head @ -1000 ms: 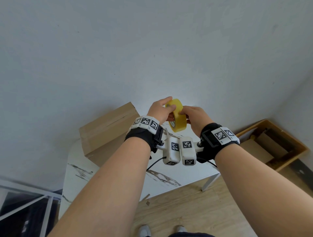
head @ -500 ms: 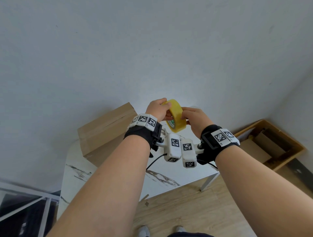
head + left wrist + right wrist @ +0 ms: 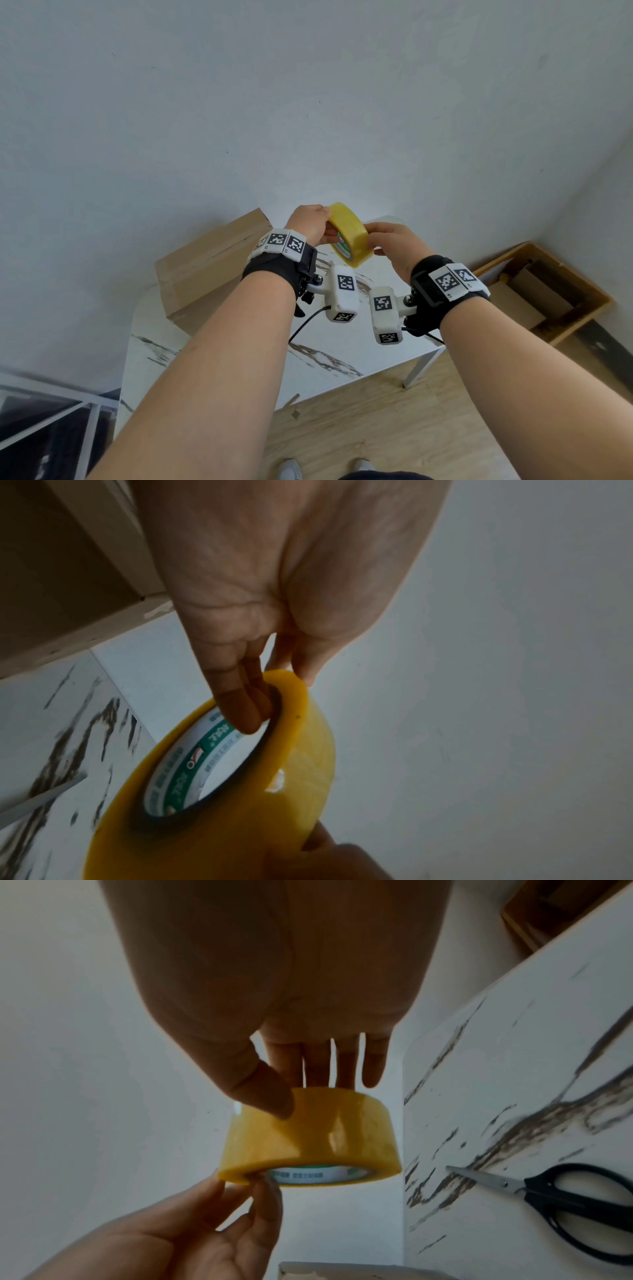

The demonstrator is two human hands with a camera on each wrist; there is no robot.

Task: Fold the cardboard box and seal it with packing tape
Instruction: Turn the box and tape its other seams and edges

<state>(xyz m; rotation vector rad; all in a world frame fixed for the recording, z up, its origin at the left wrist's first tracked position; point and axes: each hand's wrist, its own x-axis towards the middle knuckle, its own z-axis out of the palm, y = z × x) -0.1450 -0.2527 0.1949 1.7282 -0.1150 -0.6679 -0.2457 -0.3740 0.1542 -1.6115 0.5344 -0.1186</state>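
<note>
1. Table (image 3: 394, 346) carries your closed box (image 3: 209, 270) at its far left corner; scissors (image 3: 561, 1194) lie to the right.
2. Tape roll (image 3: 349, 234) sits in the air between both hands, above the table.
3. Left hand (image 3: 308, 224) hooks fingers (image 3: 240, 710) into the core; right hand (image 3: 394, 243) pinches the outer band.
4. Risk, as I judge it: you could miss the nearly invisible tape end, or the roll could slip and drop.

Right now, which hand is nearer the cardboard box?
Left. The left hand holds the tape roll just beside the box; the right hand grips the roll's far side.
</note>
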